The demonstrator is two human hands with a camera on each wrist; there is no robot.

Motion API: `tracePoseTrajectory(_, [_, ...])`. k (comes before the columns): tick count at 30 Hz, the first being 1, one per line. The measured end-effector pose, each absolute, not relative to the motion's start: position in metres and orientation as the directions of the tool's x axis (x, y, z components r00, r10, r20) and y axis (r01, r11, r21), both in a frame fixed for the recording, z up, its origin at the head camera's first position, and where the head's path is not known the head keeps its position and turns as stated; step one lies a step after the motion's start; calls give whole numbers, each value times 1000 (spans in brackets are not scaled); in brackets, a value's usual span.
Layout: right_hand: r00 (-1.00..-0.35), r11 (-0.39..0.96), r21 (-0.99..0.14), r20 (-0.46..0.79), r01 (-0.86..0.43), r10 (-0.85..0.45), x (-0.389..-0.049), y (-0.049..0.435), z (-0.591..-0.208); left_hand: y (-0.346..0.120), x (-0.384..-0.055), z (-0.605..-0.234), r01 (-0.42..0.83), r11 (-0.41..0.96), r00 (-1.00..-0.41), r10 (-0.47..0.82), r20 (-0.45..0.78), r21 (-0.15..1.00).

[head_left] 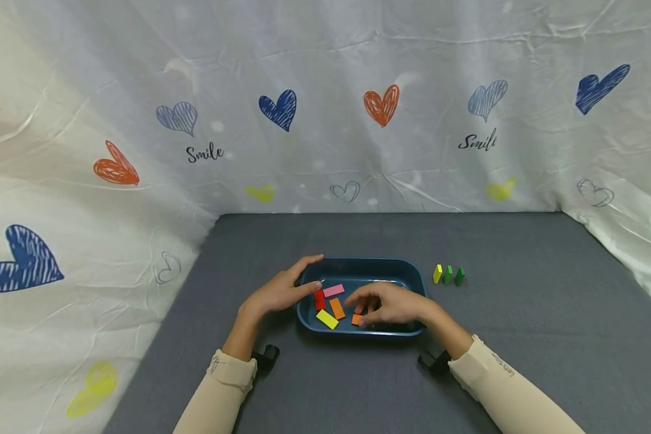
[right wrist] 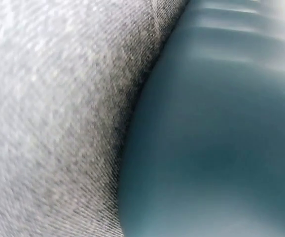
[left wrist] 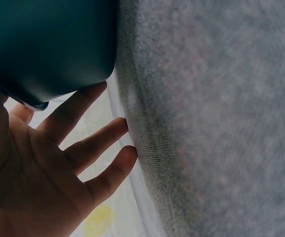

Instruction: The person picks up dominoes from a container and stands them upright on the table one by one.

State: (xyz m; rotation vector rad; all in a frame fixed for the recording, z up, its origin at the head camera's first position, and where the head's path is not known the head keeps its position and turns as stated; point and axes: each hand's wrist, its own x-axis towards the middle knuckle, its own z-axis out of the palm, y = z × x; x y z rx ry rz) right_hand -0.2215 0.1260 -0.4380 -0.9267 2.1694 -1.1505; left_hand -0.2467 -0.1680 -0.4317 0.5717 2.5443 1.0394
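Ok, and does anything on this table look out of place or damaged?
Nothing looks spilled or broken. The only mild oddity: one yellow block and two green blocks stand upright outside the tray, off to its right, while the pink block and red block lie inside it.

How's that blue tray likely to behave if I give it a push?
The tray is probably stiff, judging by its even, unbent shape. Low and wide, it seems unlikely to tip. The loose blocks may slide, since its inside looks smooth.
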Motion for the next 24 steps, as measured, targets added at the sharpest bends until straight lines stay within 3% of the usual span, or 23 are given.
tracePoseTrajectory(15, [-519,369,-888,-186,-275,-834,-217,122,-435,-169,-247,-432,248,641,-864,486,-134,726])
tracePoseTrajectory(24, [-501,350,-922,-227,-167,-835,-219,124,-438,-168,-246,-431,237,638,-865,482,-140,732])
